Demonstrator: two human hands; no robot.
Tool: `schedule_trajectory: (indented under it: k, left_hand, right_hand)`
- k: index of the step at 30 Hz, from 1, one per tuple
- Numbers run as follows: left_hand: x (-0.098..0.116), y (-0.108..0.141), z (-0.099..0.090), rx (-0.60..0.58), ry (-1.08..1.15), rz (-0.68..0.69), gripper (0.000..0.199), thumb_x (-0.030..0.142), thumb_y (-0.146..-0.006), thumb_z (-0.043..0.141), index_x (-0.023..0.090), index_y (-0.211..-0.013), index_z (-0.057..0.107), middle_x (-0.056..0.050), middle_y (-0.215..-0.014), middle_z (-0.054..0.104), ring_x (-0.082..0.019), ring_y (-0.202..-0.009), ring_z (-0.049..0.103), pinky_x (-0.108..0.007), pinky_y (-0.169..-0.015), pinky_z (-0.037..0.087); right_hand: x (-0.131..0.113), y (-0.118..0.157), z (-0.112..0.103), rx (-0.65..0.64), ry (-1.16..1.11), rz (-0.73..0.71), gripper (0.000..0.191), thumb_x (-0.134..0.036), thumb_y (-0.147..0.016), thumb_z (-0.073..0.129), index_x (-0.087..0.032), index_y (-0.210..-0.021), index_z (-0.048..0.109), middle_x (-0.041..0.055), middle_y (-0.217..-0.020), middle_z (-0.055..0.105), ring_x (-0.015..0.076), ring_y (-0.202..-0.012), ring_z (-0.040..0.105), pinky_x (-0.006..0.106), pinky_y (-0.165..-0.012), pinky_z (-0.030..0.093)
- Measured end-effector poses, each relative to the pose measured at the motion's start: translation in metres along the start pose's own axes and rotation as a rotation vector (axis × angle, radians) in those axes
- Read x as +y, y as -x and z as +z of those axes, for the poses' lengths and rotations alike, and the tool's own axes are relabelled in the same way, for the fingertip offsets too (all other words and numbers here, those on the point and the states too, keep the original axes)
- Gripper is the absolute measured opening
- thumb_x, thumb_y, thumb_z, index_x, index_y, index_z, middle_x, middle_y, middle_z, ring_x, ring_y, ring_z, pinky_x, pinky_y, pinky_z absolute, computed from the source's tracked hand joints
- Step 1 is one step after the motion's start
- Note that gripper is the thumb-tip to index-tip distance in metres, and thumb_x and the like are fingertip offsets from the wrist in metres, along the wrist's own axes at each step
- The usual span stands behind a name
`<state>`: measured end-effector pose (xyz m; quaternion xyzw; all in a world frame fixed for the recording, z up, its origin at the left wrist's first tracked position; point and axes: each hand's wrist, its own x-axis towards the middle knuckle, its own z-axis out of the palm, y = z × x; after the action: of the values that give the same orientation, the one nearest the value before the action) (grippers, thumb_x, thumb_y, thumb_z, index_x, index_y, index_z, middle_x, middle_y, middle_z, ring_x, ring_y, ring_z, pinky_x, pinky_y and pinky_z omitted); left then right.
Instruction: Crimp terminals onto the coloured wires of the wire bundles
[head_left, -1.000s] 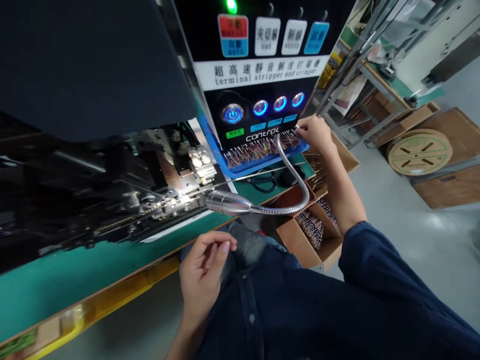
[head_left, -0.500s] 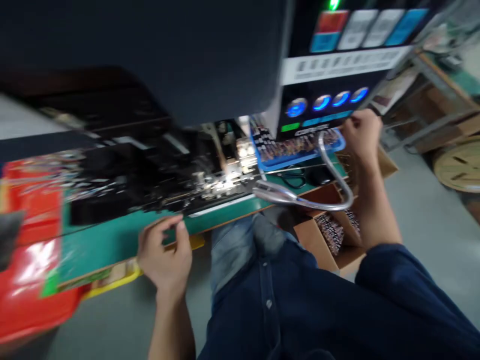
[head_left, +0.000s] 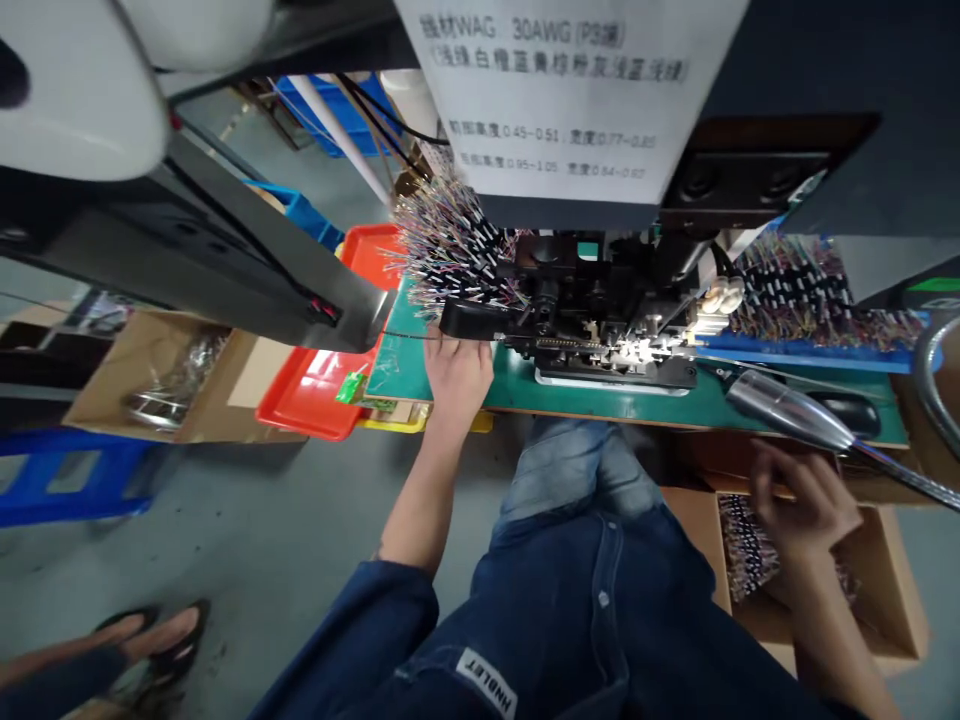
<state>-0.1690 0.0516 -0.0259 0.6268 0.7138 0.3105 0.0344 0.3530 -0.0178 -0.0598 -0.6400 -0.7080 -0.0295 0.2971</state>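
Observation:
My left hand [head_left: 459,375] lies at the green bench top [head_left: 510,385], left of the machine. Its fingertips go out of sight beneath a black machine part [head_left: 472,320], beside a heap of wire bundles [head_left: 457,245], so any hold is hidden. My right hand [head_left: 806,500] hovers above a cardboard box [head_left: 892,570] of more bundles. It is blurred, with loosely bent fingers apart and nothing visible in them. Between the hands stands the machine's lit metal working area [head_left: 634,352]. A silver lamp head [head_left: 787,408] hangs just above my right hand.
A red tray [head_left: 311,395] sticks out at the bench's left end. Wire bundles fill a blue tray [head_left: 810,352] at right. A grey machine arm [head_left: 277,270] crosses the left. Another person's feet [head_left: 169,635] show at lower left, near a blue stool [head_left: 75,480].
The view has swung left. My left hand has gone from the bench's front edge to beneath the black part. My right hand has dropped from the control panel to above the box.

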Motion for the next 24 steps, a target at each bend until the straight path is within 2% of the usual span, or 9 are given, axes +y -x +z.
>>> schedule_trajectory:
  k: [2, 4, 7, 10, 15, 18, 20, 22, 24]
  left_hand:
    - [0.001, -0.016, -0.003, -0.050, 0.048, 0.102, 0.052, 0.031, -0.117, 0.048, 0.021, -0.162, 0.072, -0.022, -0.173, 0.068, -0.043, -0.170, 0.053, -0.065, -0.142, 0.031]
    - [0.001, -0.032, -0.005, -0.104, 0.074, 0.158, 0.055, 0.032, -0.118, 0.046, 0.021, -0.167, 0.068, -0.020, -0.179, 0.063, -0.040, -0.170, 0.053, -0.059, -0.140, 0.032]
    - [-0.002, -0.047, -0.004, -0.084, 0.058, 0.122, 0.054, 0.033, -0.117, 0.048, 0.022, -0.165, 0.070, -0.019, -0.177, 0.064, -0.041, -0.160, 0.056, -0.057, -0.137, 0.034]
    - [-0.008, -0.047, -0.001, -0.041, 0.029, 0.051, 0.049, 0.032, -0.116, 0.053, 0.021, -0.156, 0.076, -0.021, -0.158, 0.072, -0.044, -0.146, 0.060, -0.061, -0.135, 0.037]
    - [-0.027, -0.011, -0.001, -0.009, -0.021, 0.070, 0.031, 0.033, -0.112, 0.064, 0.023, -0.127, 0.089, -0.021, -0.140, 0.079, -0.046, -0.142, 0.065, -0.062, -0.128, 0.048]
    - [-0.033, 0.028, -0.008, 0.086, -0.047, 0.106, 0.037, 0.033, -0.121, 0.055, 0.029, -0.130, 0.092, -0.018, -0.131, 0.083, -0.037, -0.127, 0.074, -0.055, -0.115, 0.056]
    - [-0.033, 0.052, -0.014, 0.124, -0.080, 0.149, 0.035, 0.033, -0.122, 0.058, 0.032, -0.131, 0.092, -0.016, -0.127, 0.086, -0.033, -0.116, 0.076, -0.052, -0.109, 0.057]
    - [-0.030, 0.067, -0.019, 0.167, -0.134, 0.174, 0.028, 0.036, -0.119, 0.068, 0.034, -0.131, 0.093, -0.014, -0.120, 0.087, -0.033, -0.110, 0.076, -0.054, -0.106, 0.056]
    - [-0.024, 0.070, -0.021, 0.191, -0.158, 0.160, 0.028, 0.041, -0.117, 0.072, 0.032, -0.137, 0.091, -0.015, -0.127, 0.087, -0.036, -0.115, 0.076, -0.056, -0.109, 0.055]
  right_hand:
    - [-0.028, 0.014, 0.008, -0.023, -0.154, -0.191, 0.015, -0.029, -0.099, 0.082, -0.034, -0.106, 0.095, 0.0094, -0.068, 0.077, 0.0270, -0.051, 0.072, 0.046, -0.056, 0.058]
    - [-0.052, 0.023, 0.018, -0.057, -0.261, -0.301, 0.022, -0.021, -0.100, 0.081, -0.032, -0.114, 0.094, 0.0046, -0.070, 0.078, 0.0234, -0.050, 0.071, 0.041, -0.053, 0.058]
    - [-0.077, 0.031, 0.032, -0.116, -0.331, -0.342, 0.025, -0.018, -0.104, 0.079, -0.029, -0.122, 0.092, 0.0042, -0.075, 0.079, 0.0234, -0.057, 0.073, 0.041, -0.058, 0.061]
    - [-0.090, 0.034, 0.040, -0.155, -0.345, -0.357, 0.026, -0.017, -0.105, 0.079, -0.028, -0.124, 0.092, 0.0042, -0.077, 0.077, 0.0234, -0.060, 0.073, 0.040, -0.061, 0.061]
    - [-0.108, 0.035, 0.041, -0.145, -0.394, -0.447, 0.021, -0.010, -0.106, 0.078, -0.020, -0.120, 0.090, 0.0030, -0.075, 0.072, 0.0206, -0.061, 0.068, 0.038, -0.060, 0.056]
    - [-0.120, 0.034, 0.042, -0.160, -0.424, -0.496, 0.019, -0.008, -0.107, 0.078, -0.018, -0.121, 0.087, 0.0024, -0.076, 0.071, 0.0197, -0.064, 0.067, 0.036, -0.063, 0.055]
    - [-0.127, 0.034, 0.045, -0.162, -0.452, -0.513, 0.019, -0.008, -0.108, 0.078, -0.018, -0.122, 0.086, 0.0024, -0.078, 0.072, 0.0190, -0.066, 0.066, 0.034, -0.066, 0.055]
    - [-0.133, 0.034, 0.051, -0.157, -0.476, -0.528, 0.018, -0.008, -0.108, 0.078, -0.018, -0.121, 0.085, 0.0018, -0.077, 0.072, 0.0183, -0.066, 0.065, 0.034, -0.067, 0.055]
    - [-0.140, 0.033, 0.057, -0.151, -0.492, -0.544, 0.016, -0.009, -0.109, 0.077, -0.019, -0.119, 0.084, 0.0011, -0.077, 0.072, 0.0179, -0.066, 0.065, 0.034, -0.068, 0.055]
